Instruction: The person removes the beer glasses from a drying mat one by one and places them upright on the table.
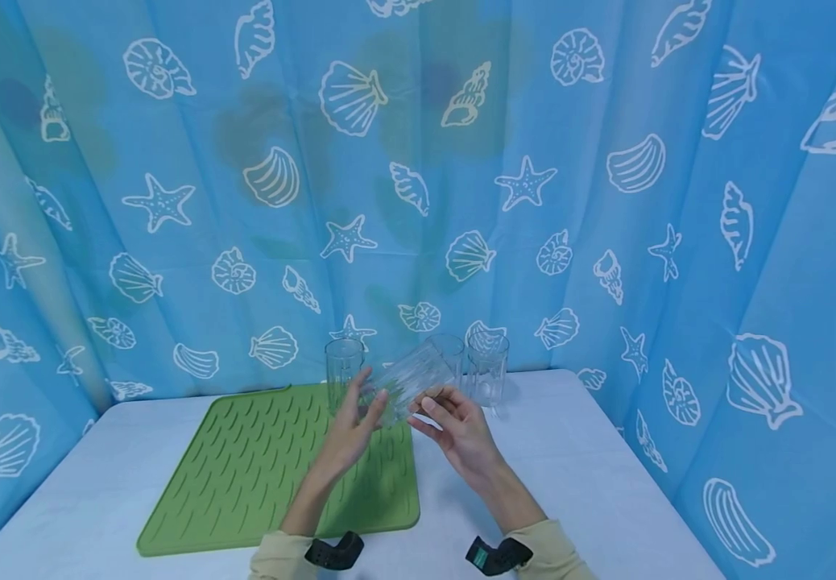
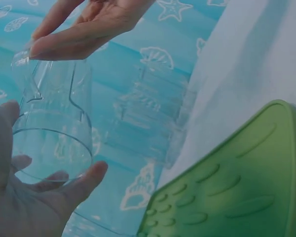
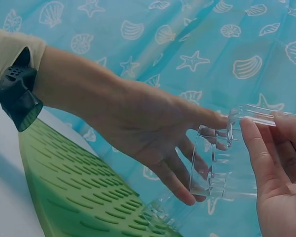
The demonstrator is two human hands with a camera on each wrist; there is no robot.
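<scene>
A clear glass mug [image 1: 418, 372] is held tilted in the air between both hands, above the back right of a green ridged mat [image 1: 266, 475]. My right hand [image 1: 465, 435] pinches its handle [image 3: 259, 114] between thumb and fingers. At the mug's other end, my left hand [image 1: 349, 427] has its thumb and fingers spread around the round edge. Through the clear wall [image 2: 54, 111], some left fingertips show in the left wrist view.
One clear glass [image 1: 344, 362] stands at the mat's back edge. Two more, a middle glass [image 1: 449, 350] and a right glass [image 1: 488, 370], stand behind the right hand on the white table [image 1: 534, 467]. A blue shell-print curtain [image 1: 418, 161] hangs close behind.
</scene>
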